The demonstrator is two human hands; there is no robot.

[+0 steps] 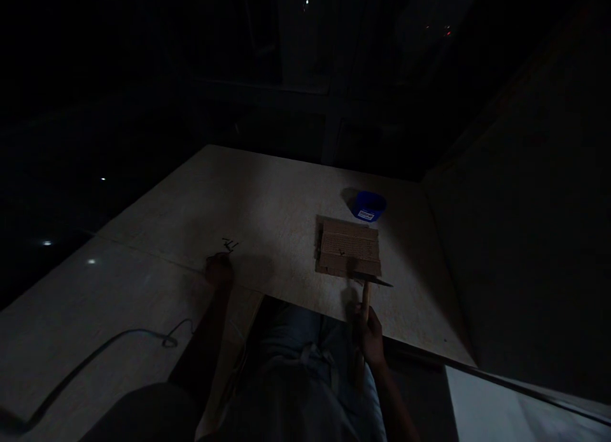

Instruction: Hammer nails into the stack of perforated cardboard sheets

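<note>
My right hand (372, 337) is wrapped round the wooden handle of a hammer (366, 299), near the table's front edge. The hammer's dark metal head lies crosswise over the near edge of a brown corrugated cardboard piece (351, 246). One or more small dark nail-like pieces (342, 252) show on the cardboard. Off to the left, my left hand (220, 270) is low at the table, curled and in shadow. Just beyond its fingers lie several thin dark nails (230, 245). Whatever the left fingers may hold is hidden.
A blue plastic container (369, 206) with a white label stands behind the cardboard on the pale table (281, 207). A dark cable (109, 343) curves across the lower left. A dark panel (534, 238) rises along the right side. The room is very dim.
</note>
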